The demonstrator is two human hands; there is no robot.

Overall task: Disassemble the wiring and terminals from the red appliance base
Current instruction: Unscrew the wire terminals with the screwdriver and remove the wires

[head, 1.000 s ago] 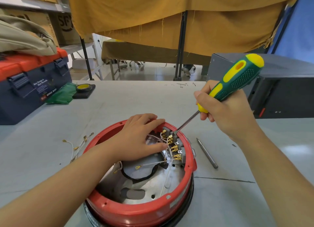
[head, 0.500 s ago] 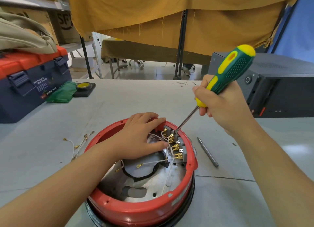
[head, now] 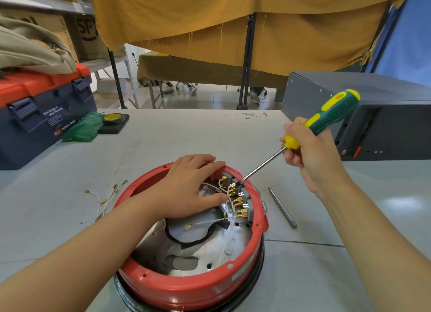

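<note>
Our left hand [head: 186, 190] lies flat across the red base [head: 191, 286] at centre frame; our right hand [head: 310, 157] grips the screwdriver [head: 326, 118], tip at the terminals [head: 238, 199].

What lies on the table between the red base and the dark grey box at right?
In the head view, a slim grey metal rod lies on the table between the red base and the dark grey box, touching neither.

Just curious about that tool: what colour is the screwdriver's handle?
Green with yellow accents, on the screwdriver, seen best in the head view.
</note>
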